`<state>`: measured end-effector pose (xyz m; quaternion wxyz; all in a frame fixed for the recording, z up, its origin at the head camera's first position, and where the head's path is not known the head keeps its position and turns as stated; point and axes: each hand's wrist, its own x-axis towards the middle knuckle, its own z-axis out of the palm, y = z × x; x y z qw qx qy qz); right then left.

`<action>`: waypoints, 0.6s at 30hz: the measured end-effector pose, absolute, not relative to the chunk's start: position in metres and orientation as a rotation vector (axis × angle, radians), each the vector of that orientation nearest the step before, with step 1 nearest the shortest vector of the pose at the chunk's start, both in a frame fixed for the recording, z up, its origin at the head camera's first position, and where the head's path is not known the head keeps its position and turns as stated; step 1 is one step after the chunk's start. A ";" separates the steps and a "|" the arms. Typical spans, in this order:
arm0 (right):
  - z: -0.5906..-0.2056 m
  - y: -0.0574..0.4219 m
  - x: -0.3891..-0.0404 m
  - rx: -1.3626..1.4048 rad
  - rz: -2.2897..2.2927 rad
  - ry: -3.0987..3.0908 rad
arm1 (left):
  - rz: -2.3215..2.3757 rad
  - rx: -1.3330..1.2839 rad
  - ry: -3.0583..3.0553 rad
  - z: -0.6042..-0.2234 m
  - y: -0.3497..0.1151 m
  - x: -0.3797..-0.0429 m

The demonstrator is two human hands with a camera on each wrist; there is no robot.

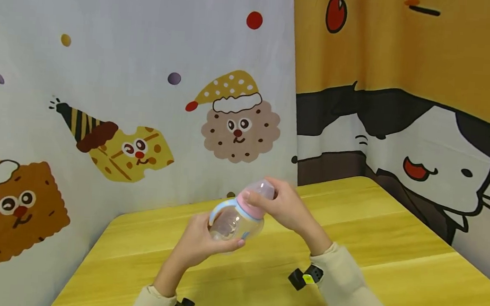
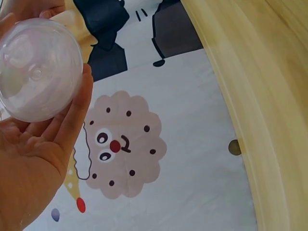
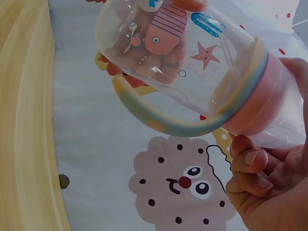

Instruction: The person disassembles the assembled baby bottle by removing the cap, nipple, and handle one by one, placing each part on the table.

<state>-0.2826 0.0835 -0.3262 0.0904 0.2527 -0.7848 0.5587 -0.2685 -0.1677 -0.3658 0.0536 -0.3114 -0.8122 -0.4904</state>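
A clear baby bottle (image 1: 228, 222) with a pink collar, a blue handle ring and a translucent cap (image 1: 263, 188) is held tilted above the table. My left hand (image 1: 199, 241) grips the bottle's body from below, thumb along its near side. Around the pink collar and cap, my right hand (image 1: 283, 204) has its fingers curled. The left wrist view shows the bottle's round base (image 2: 41, 70) resting against the left fingers. In the right wrist view, sea-creature prints and the curved handle (image 3: 168, 122) show, with the right hand (image 3: 269, 180) at the cap end.
The yellow wood-grain table (image 1: 391, 258) spreads beneath both hands. A white curtain (image 1: 122, 21) with cartoon biscuits and cheese hangs behind it, and a cat-print curtain (image 1: 438, 67) hangs at the right. Dark wrist cameras (image 1: 298, 279) sit by the sleeves.
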 end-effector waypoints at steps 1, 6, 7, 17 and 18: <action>-0.327 0.083 -0.283 0.755 1.657 -2.339 | -1.491 -0.946 -2.471 -0.367 -0.168 -0.269; -0.326 0.083 -0.283 0.754 1.673 -2.322 | -1.506 -0.917 -2.463 -0.366 -0.169 -0.270; -0.326 0.084 -0.282 0.749 1.675 -2.317 | -1.508 -0.925 -2.453 -0.366 -0.168 -0.270; -0.331 0.080 -0.285 0.783 1.660 -2.331 | -1.554 -0.966 -2.434 -0.373 -0.171 -0.273; -0.332 0.079 -0.285 0.779 1.654 -2.331 | -1.554 -0.967 -2.432 -0.375 -0.171 -0.273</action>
